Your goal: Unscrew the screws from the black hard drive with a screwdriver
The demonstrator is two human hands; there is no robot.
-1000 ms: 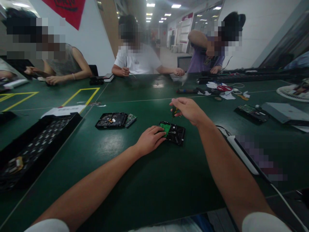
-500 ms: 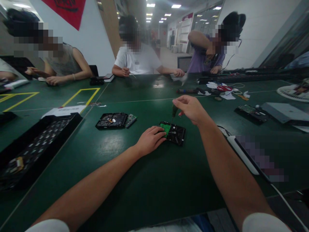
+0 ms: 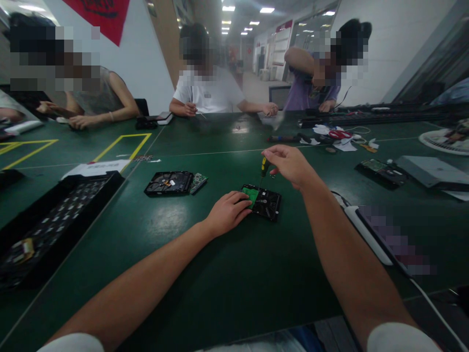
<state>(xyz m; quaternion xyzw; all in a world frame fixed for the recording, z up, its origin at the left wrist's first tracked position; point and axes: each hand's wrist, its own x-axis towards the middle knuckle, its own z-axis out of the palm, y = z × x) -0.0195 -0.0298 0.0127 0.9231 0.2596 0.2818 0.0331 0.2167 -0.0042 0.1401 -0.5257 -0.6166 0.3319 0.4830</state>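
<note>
Fresh turn of yellow-black screwdriver (image 3: 264, 167)

I count two grips of my own, left (image 3: 229, 212) and right (image 3: 287, 165), and one screwdriver (image 3: 264, 167). On the worktop (image 3: 220, 283) I have three black drives, a near drive (image 3: 269, 203), a left drive (image 3: 170, 183) and a right drive (image 3: 383, 174), plus one loose circuit board (image 3: 199, 183), one long black tray (image 3: 113, 177), one grey box (image 3: 430, 171) and one round white grille (image 3: 428, 142). Across from me there are three people: a person in grey (image 3: 110, 93), a person in white (image 3: 216, 93) and a person in purple (image 3: 298, 94).
</note>
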